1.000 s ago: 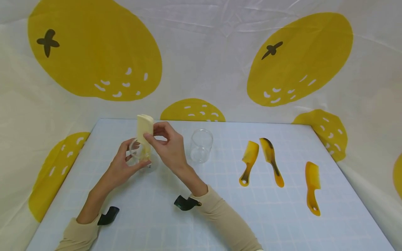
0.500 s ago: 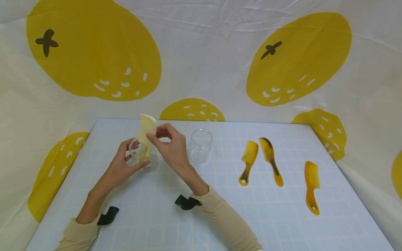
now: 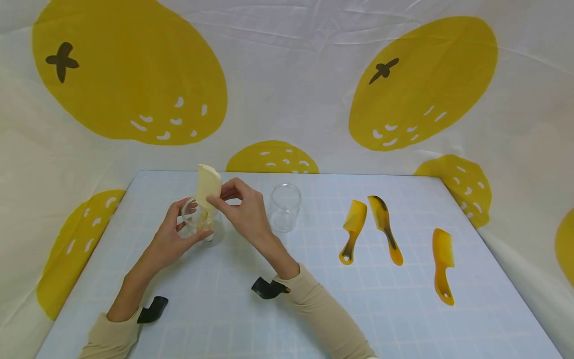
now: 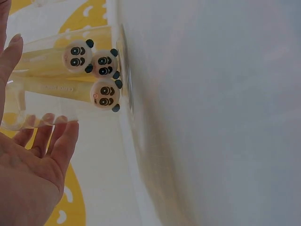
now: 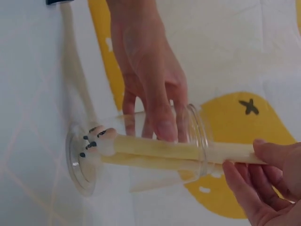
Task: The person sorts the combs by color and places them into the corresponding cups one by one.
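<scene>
In the head view my left hand [image 3: 172, 239] holds a clear glass [image 5: 153, 181] around its side, with fingers on the far side and thumb on the near side. Cream-coloured combs [image 3: 208, 182] stand in it, heads up and out past the rim. My right hand [image 3: 246, 212] pinches them just above the rim, between thumb and fingers. In the left wrist view three panda faces [image 4: 105, 94] cap the handle ends, down by the glass base. Fingers partly cover the glass in the head view.
A second clear glass [image 3: 285, 209] stands upright to the right of my right hand. Farther right lie three amber combs: one with a dark-streaked handle [image 3: 354, 227], a dark-tipped one [image 3: 384, 227] and one by itself [image 3: 444, 264]. The light blue table [image 3: 224, 319] ends at a fruit-print cloth.
The cream combs have turned slightly and shifted a little sideways in the glass, my right hand moving with them. My left hand keeps its grip on the glass.
</scene>
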### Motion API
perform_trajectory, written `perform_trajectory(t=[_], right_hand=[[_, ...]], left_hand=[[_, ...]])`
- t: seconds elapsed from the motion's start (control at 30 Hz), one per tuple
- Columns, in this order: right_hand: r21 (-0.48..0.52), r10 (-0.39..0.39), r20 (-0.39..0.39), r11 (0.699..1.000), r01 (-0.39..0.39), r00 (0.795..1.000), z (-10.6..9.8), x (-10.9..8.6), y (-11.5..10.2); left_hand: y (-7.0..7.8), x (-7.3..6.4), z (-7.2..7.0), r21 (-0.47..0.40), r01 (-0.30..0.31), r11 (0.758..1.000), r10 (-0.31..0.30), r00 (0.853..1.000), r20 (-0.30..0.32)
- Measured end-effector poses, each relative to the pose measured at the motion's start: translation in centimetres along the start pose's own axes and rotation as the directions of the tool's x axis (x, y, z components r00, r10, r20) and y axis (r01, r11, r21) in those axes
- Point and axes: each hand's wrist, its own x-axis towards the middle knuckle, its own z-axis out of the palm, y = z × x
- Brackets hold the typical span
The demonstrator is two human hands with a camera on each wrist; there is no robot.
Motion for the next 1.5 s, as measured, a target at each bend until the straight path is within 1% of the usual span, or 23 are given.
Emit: perform_trajectory(t=[0.2,0.33,0.5,0.63,0.77,0.9,1.07,1.27,1.33,1.43,1.5], right_hand=[[0.014,0.027,0.043,1.0,-0.028,0.999,-0.8,-0.5,0.9],[0.026,0.023,0.031,0.999,-0.024,0.999,-1.8,-0.9,1.1],[0.064,-0.04,-0.007,0.997,0.041,0.999,-2.9,-1.1,1.1],[0.087,-0.104,-0.055,0.99,0.108,0.993,-3.7,-1.5,1.3],[0.068,-0.124,-0.075,0.989,0.129,0.989,-4.5,-1.9,1.5],[0.046,-0.118,-0.072,0.992,0.122,0.99,-5.3,-2.4,1.7],[0.047,-0.126,-0.055,0.991,0.129,0.991,-6.1,-2.9,1.9],[0.022,-0.151,-0.042,0.988,0.152,0.988,-7.2,-3.5,2.3],[0.007,-0.156,-0.041,0.988,0.156,0.987,-7.6,-3.7,2.3],[-0.012,-0.159,-0.036,0.987,0.158,0.987,-8.0,-4.0,2.4],[-0.026,-0.16,-0.034,0.987,0.159,0.986,-8.3,-4.2,2.4]], left_hand=[[0.1,0.1,0.3,-0.015,-0.009,1.0,0.01,1.0,0.009],[0.4,0.1,0.4,-0.018,-0.014,1.0,0.015,1.0,0.01],[0.5,0.1,0.5,0.018,-0.007,1.0,0.007,1.0,0.003],[0.7,0.0,0.6,0.046,-0.008,0.999,0.008,1.0,0.006],[0.9,-0.2,0.6,0.065,-0.03,0.997,0.03,1.0,-0.003],[1.1,-0.6,0.6,0.098,-0.066,0.993,0.069,0.997,-0.028],[1.3,-1.4,0.8,0.188,-0.101,0.977,0.119,0.989,-0.086],[1.9,-2.5,1.3,0.32,-0.136,0.938,0.198,0.965,-0.171],[2.1,-2.8,1.5,0.351,-0.13,0.927,0.21,0.957,-0.199],[2.4,-3.4,1.7,0.383,-0.095,0.919,0.195,0.953,-0.232],[2.6,-3.8,1.8,0.395,-0.063,0.917,0.174,0.952,-0.252]])
